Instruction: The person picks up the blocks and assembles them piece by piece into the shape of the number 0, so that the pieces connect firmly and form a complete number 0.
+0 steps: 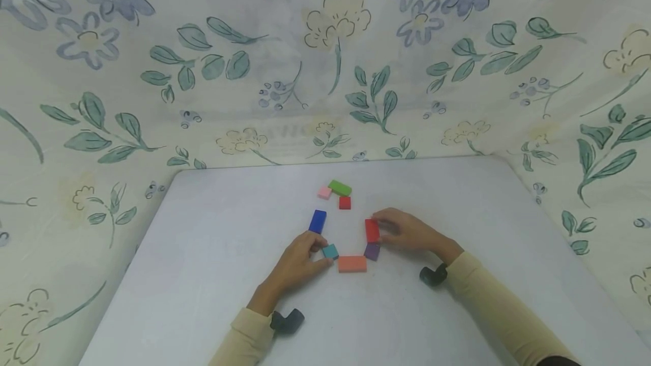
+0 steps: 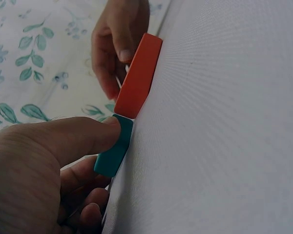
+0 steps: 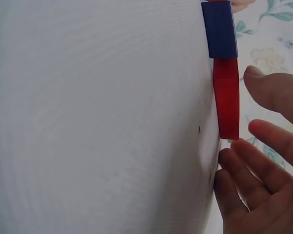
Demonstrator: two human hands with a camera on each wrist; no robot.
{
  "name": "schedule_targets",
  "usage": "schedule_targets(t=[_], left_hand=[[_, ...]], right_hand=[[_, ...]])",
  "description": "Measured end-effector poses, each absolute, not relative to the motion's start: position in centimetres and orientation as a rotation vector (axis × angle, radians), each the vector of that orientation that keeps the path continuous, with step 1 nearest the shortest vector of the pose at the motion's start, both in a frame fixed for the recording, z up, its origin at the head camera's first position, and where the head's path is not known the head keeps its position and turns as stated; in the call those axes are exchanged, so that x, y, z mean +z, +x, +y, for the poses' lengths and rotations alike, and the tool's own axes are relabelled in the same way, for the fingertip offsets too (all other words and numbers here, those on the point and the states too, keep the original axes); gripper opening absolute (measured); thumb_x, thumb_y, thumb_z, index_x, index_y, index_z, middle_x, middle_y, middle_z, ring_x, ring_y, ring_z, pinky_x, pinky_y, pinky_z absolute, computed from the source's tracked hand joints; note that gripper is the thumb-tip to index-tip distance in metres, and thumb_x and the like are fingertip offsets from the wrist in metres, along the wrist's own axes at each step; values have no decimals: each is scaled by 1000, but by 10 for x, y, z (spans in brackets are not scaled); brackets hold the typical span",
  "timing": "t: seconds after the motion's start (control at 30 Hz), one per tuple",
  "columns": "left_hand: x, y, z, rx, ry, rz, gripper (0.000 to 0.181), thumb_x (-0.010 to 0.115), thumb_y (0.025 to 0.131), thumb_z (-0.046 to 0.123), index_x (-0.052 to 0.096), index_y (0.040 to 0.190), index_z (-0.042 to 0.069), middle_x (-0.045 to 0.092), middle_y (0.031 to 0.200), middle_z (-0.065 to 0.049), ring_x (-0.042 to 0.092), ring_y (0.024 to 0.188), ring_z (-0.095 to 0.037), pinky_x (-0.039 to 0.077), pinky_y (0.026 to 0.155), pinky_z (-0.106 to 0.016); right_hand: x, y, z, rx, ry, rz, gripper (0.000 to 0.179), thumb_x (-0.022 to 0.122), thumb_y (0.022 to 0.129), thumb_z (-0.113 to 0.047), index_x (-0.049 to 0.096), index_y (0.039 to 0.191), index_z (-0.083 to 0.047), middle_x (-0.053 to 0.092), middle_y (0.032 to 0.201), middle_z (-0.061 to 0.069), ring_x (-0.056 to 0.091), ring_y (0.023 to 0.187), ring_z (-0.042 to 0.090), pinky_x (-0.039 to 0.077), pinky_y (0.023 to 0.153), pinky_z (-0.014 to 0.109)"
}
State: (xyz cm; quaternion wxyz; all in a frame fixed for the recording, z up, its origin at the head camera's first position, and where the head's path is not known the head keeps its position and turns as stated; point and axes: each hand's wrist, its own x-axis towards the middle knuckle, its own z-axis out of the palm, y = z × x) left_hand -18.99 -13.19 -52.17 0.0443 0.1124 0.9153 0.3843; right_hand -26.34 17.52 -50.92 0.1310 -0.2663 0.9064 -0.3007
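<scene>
My left hand [image 1: 299,262] pinches a small teal block [image 1: 330,251] between thumb and fingers; in the left wrist view the thumb overlaps the teal block [image 2: 116,146]. An orange block [image 1: 352,264] lies just right of it, and a blue block [image 1: 317,221] stretches away above the fingers. Beside a red rectangular block [image 1: 373,231] is my right hand [image 1: 409,231], its fingers spread loosely. In the right wrist view its thumb stands apart from the red block [image 3: 226,100], with fingertips near the block's end. A purple block [image 1: 372,251] adjoins the red one.
Farther back on the white table [image 1: 229,213] lie a green block [image 1: 339,187], a pink block [image 1: 324,192] and a small red block [image 1: 344,203]. Floral cloth [image 1: 285,83] rises behind the table and at its sides.
</scene>
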Motion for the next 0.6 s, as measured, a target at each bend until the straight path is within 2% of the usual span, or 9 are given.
schedule_targets(t=[0.6], left_hand=[[-520,-189,-132,1163,359,2809,31,79,84,27,62,109,19,61,103,6,57,99,-12,53,89,-36]], right_hand=[[-509,-263,176,-911,-756,2625,56,72,91,-30,53,142,-17,56,143,1,48,138,24,45,110,47]])
